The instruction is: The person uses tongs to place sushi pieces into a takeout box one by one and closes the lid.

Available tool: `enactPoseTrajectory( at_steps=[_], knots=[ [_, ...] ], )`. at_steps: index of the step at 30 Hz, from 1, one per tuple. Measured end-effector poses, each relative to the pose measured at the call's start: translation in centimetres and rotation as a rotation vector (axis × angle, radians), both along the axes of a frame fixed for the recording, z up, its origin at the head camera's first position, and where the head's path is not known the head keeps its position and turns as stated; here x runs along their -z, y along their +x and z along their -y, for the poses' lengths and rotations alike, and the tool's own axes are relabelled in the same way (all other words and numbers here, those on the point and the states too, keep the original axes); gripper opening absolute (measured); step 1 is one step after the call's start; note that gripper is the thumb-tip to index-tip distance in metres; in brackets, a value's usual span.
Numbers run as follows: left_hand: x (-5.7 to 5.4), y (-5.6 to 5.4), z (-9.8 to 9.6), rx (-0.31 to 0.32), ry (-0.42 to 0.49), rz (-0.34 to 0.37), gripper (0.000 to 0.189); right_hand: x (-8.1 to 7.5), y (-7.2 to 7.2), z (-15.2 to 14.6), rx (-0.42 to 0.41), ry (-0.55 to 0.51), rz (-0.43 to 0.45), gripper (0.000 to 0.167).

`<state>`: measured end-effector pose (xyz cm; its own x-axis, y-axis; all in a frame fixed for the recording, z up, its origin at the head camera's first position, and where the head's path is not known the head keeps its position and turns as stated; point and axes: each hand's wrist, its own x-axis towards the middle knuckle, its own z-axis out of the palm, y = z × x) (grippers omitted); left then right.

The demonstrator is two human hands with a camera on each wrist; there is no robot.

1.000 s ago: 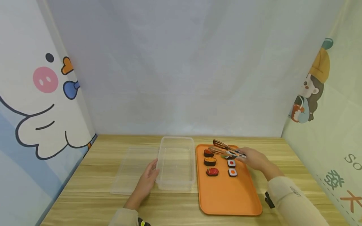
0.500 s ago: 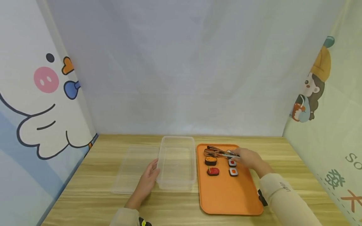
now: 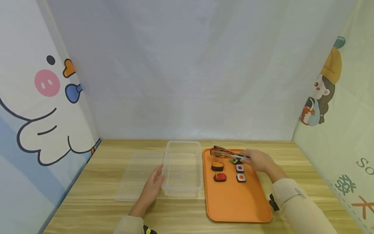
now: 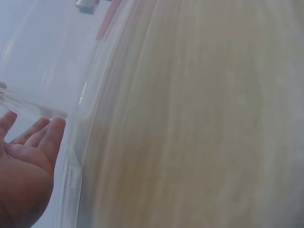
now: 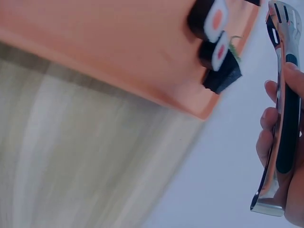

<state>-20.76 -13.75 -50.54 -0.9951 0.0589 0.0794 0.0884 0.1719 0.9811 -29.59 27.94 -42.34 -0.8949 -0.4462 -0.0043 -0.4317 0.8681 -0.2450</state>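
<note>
My right hand (image 3: 258, 161) grips a pair of metal tongs (image 5: 285, 118) with dark handle grips, fingers and thumb wrapped round them. The tong tips are over the far left corner of the orange tray (image 3: 233, 204); something dark and reddish shows between them, mostly hidden. Below lie an orange-topped sushi piece (image 3: 217, 166), a red-topped sushi piece (image 3: 220, 177) and two white-faced sushi rolls (image 3: 240, 168), with a dark hand roll (image 5: 223, 76) behind. My left hand (image 3: 153, 183) touches the left side of a clear plastic box (image 3: 182, 172), fingers extended along its rim.
A clear flat lid (image 3: 131, 185) lies left of the box, partly behind my left hand. The box stands close beside the tray's left edge. A pale curtain (image 3: 187, 81) rises behind the wooden table (image 3: 175, 214), with printed cloths on both sides.
The tongs went down and left over the back left red-topped sushi, then rose slightly. That piece no longer shows in its place on the tray. My left hand stays at the box.
</note>
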Motion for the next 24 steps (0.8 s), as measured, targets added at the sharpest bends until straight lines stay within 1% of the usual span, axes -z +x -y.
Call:
enactPoseTrajectory(
  at_steps=[1, 2, 4, 5, 6, 8, 9, 11, 12, 14, 17, 24],
  knots=[
    [0.0, 0.0, 0.0, -0.001, 0.004, -0.001, 0.048, -0.3, -0.1, 0.1, -0.011, -0.009, -0.015, 0.038],
    [-0.5, 0.3, -0.1, -0.003, 0.003, 0.004, 0.048, -0.6, -0.1, 0.1, -0.020, -0.016, -0.029, 0.040],
    [-0.4, 0.3, -0.1, -0.006, 0.003, 0.004, 0.048, -1.4, -0.3, 0.5, -0.039, -0.037, -0.047, 0.040],
    [-0.2, 0.2, 0.0, -0.007, -0.004, -0.004, 0.048, -1.7, -0.4, 0.8, -0.053, -0.051, -0.048, 0.036],
    [0.3, 0.0, 0.1, -0.009, -0.006, -0.002, 0.049, -2.0, -0.5, 1.1, -0.062, -0.056, -0.056, 0.036],
    [0.5, -0.2, 0.1, -0.011, -0.005, 0.008, 0.048, -2.4, -0.6, 1.9, -0.087, -0.067, -0.065, 0.034],
    [1.1, -0.4, 0.2, -0.011, -0.003, 0.006, 0.049, -2.6, -0.7, 2.4, -0.099, -0.064, -0.073, 0.033],
    [1.1, -0.5, 0.3, -0.015, -0.011, 0.006, 0.048, -2.8, -0.8, 3.5, -0.124, -0.059, -0.091, 0.032],
    [1.1, -0.4, 0.3, -0.018, -0.012, 0.007, 0.048, -2.8, -0.9, 4.1, -0.133, -0.050, -0.104, 0.035],
    [1.0, -0.3, 0.3, -0.022, -0.019, 0.005, 0.049, -2.8, -1.1, 5.3, -0.148, -0.043, -0.108, 0.036],
    [0.8, -0.1, 0.2, -0.022, -0.025, 0.004, 0.049, -2.7, -1.3, 7.1, -0.157, -0.041, -0.089, 0.035],
    [1.1, -0.1, 0.2, -0.024, -0.018, -0.011, 0.049, -1.9, -2.2, 10.8, -0.140, 0.027, -0.072, 0.040]
  ],
)
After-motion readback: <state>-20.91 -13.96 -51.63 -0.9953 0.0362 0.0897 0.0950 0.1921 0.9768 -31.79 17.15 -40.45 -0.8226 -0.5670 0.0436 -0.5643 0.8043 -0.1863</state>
